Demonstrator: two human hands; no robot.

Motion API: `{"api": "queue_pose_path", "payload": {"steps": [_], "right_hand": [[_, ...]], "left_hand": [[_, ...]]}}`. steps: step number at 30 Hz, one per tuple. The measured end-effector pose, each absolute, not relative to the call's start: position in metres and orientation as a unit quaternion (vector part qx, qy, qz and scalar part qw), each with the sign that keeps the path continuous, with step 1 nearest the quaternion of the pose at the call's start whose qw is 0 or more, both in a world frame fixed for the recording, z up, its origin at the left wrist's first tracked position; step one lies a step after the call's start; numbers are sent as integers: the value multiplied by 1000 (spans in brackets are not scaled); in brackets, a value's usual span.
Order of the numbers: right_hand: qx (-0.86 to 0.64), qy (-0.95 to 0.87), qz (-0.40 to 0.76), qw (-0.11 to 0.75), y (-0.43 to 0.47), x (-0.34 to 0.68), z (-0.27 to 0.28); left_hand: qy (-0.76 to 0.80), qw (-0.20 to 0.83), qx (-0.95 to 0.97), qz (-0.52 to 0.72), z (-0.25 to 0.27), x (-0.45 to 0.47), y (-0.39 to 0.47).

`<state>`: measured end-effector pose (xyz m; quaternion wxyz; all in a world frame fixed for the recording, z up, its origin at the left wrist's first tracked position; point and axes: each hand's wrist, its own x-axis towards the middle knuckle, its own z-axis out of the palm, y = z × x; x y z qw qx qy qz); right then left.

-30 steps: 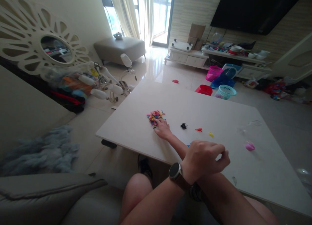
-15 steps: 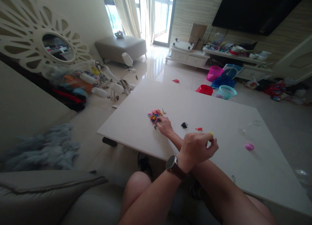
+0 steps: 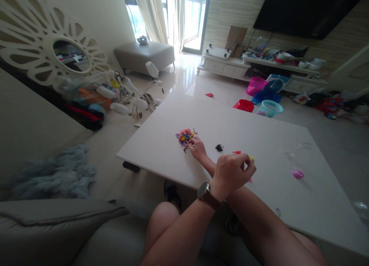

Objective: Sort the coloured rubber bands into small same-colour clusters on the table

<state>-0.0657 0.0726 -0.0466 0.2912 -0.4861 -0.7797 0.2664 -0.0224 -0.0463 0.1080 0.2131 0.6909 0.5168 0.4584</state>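
Currently arms are crossed, left over right. Right hand (image 3: 197, 148) is at the near-right edge of the multicolored band pile (image 3: 184, 137) on the white table (image 3: 164, 152); can't tell if fingertips are pinched. Left hand (image 3: 234, 168) is above the table, curled, thumb and index together, contents unclear. Black clump (image 3: 219, 148) sits apart, to the right.

white table (image 3: 213, 118), multicoloured pile (image 3: 185, 137), black clump (image 3: 219, 148), pink lump (image 3: 298, 174)
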Motion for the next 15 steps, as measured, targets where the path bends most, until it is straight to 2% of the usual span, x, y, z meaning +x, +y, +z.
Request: {"api": "queue_pose_path", "payload": {"steps": [9, 15], "right_hand": [[-491, -734, 349, 313, 73, -66, -53], [-504, -708, 365, 333, 72, -65, -52]], "left_hand": [[522, 232, 678, 463, 111, -29, -48], [526, 236, 675, 461, 111, -28, -47]]}}
